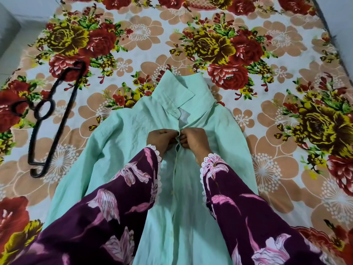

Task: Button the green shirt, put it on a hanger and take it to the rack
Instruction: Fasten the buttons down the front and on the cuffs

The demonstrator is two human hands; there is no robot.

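A pale green shirt [122, 142] lies face up on the bed, collar pointing away from me and sleeves spread to both sides. My left hand [161, 139] and my right hand [193, 139] meet at the front placket, high on the chest just below the open collar. Both pinch the fabric edges together at one button spot. The button itself is hidden by my fingers. Below my hands the placket runs closed toward me. A black plastic hanger [47, 119] lies flat on the bed to the left of the shirt, apart from it.
The bed is covered with a floral sheet [267, 104] of red, yellow and tan flowers. Its right edge [336, 54] and a pale floor show at the far right and upper left. My purple flowered sleeves [107, 217] cover the shirt's lower part.
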